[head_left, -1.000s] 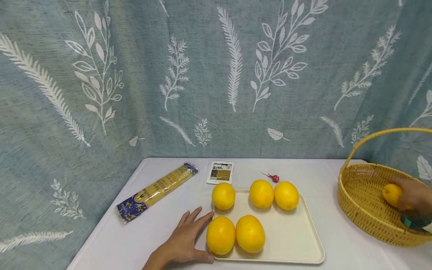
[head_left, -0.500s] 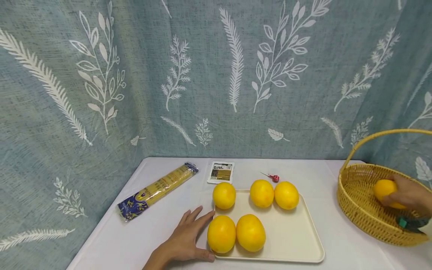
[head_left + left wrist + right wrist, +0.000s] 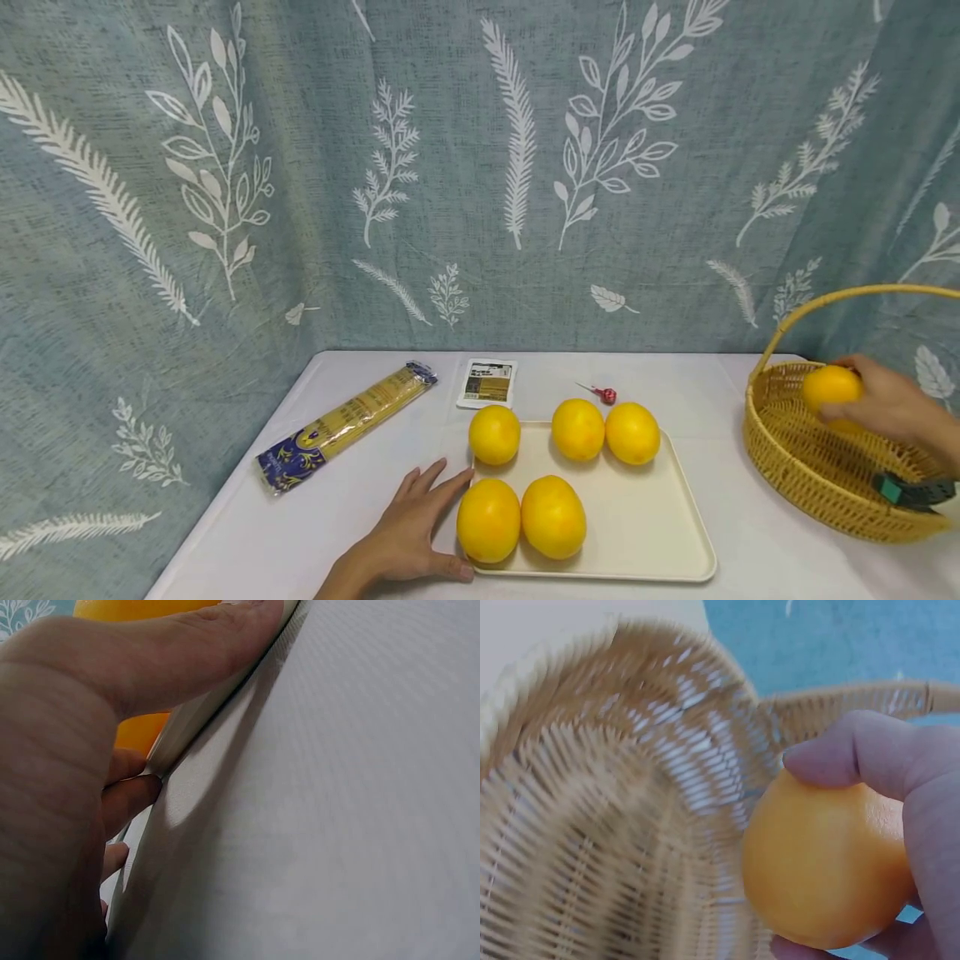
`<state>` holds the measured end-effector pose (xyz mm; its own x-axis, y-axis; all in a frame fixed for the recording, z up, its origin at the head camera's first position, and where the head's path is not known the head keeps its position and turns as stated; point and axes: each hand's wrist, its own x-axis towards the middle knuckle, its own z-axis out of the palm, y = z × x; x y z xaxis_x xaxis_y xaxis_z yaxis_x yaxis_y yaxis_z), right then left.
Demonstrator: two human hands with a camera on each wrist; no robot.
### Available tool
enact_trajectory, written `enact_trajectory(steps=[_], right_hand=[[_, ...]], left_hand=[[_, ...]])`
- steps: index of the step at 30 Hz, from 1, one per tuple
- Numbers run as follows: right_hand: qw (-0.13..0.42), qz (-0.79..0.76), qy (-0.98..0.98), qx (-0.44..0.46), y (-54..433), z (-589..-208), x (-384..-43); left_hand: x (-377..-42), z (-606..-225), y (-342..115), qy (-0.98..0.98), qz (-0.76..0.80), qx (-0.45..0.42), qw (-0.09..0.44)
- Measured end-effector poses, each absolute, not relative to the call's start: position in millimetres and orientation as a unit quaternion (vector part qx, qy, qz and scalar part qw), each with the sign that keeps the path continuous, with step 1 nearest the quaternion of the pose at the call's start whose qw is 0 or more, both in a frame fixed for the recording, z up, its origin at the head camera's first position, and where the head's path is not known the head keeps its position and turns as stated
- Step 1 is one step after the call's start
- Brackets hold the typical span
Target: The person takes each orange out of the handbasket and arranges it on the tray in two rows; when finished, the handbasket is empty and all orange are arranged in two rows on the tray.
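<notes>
My right hand (image 3: 888, 402) grips an orange (image 3: 831, 388) over the wicker basket (image 3: 795, 492) at the right. Up close in the right wrist view, thumb and fingers wrap around that orange (image 3: 821, 862), with the woven basket wall beyond it. Fingers spread, my left hand (image 3: 408, 533) rests at the left edge of a cream tray (image 3: 637, 533). Its thumb touches the tray's rim in the left wrist view. Several oranges are on the tray: two at the front (image 3: 489, 521), two at the back right (image 3: 577, 429) and one at the back left corner (image 3: 495, 435).
A pack of spaghetti (image 3: 345, 425) lies at the left of the white-covered table. Behind the tray are a small flat packet (image 3: 487, 383) and a red-wrapped lollipop (image 3: 606, 395). The basket's tall handle (image 3: 825, 298) arches up. A patterned curtain (image 3: 465, 167) hangs behind the table.
My right hand has lifted the orange from inside the basket, up and to the left, to near rim height. The left hand stays at the tray's edge.
</notes>
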<state>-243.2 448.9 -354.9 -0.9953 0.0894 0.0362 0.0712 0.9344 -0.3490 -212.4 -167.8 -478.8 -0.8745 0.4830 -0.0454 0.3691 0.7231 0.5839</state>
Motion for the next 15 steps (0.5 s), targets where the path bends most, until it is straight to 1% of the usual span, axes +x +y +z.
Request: enact_trajectory(steps=[10,15], right_hand=[[0.047,0.155,-0.987,-0.006,416,-333,-235],[0.071,0.164,-0.984,0.018,392,-330,-227]], left_hand=[[-212,-479,-169,0.922,0.295,0.231,0.1],[-212,-479,-168,0.921,0.296,0.23,0.102]])
